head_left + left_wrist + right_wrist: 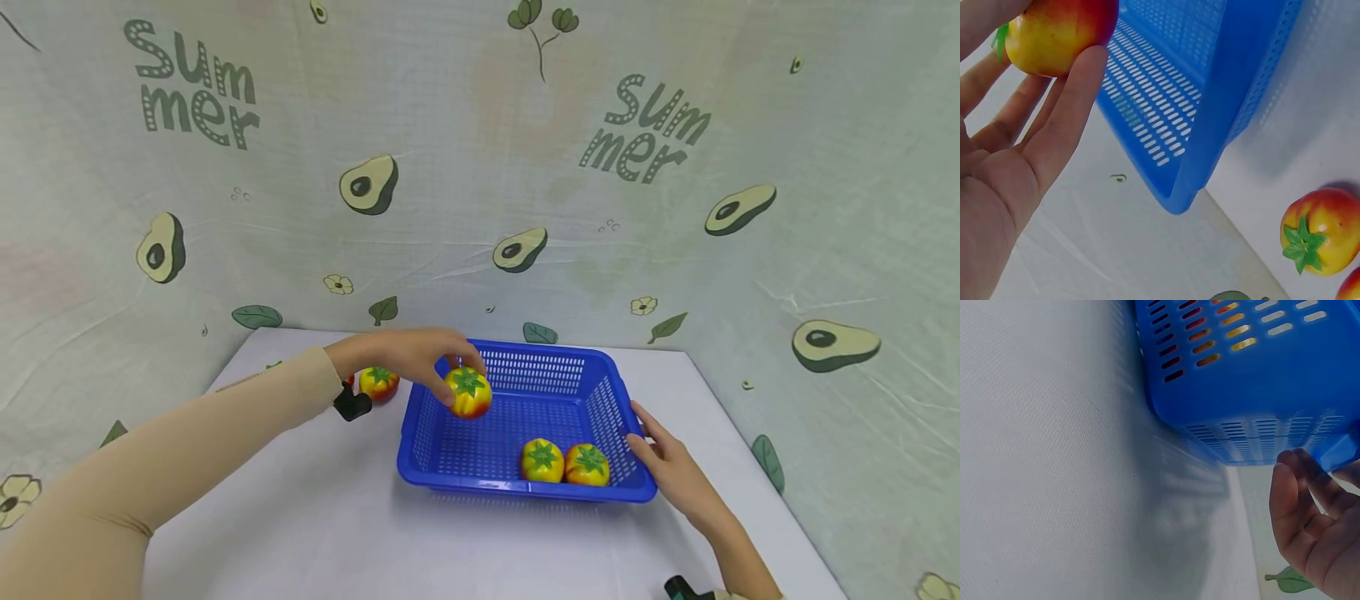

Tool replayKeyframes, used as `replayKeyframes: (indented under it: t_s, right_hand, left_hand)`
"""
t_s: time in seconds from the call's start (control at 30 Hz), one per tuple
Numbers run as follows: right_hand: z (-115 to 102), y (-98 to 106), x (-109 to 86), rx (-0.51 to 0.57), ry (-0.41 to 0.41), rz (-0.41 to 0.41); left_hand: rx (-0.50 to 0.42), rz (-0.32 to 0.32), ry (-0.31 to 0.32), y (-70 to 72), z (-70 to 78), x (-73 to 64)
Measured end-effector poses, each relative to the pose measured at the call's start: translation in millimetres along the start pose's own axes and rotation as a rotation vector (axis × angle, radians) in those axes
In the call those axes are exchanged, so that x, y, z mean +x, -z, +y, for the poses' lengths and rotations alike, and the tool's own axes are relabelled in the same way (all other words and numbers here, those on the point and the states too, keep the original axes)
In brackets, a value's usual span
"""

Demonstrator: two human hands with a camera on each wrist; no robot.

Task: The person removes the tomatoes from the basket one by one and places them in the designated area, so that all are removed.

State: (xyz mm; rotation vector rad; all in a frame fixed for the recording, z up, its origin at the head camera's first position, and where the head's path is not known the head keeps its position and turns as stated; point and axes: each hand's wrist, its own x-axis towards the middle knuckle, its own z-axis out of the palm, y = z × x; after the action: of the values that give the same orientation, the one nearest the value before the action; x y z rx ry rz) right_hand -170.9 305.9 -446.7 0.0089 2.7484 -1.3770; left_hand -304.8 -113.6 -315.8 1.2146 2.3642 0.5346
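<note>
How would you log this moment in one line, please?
left hand: holds yellow-red fruit at left side of blue basket | right hand: at basket's right rim | in basket: two fruits | on table: more fruit

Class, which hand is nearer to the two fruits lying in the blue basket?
The right. The right hand is at the basket's right rim, beside the two fruits; the left hand holds another fruit over the basket's left side.

Pale green cloth (442, 108) printed with avocados (369, 185), leaves (257, 317) and "summer" lettering (197, 87) hangs behind and beside a white table (360, 525).
</note>
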Motion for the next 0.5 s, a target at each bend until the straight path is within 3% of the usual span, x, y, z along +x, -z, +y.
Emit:
replayKeyframes:
  t_s: [0.5]
  right_hand:
    - [0.2, -0.3, 0.1, -0.003, 0.009, -0.007]
  left_hand:
    - [-0.046, 0.182, 0.079, 2.1, -14.7, -44.9]
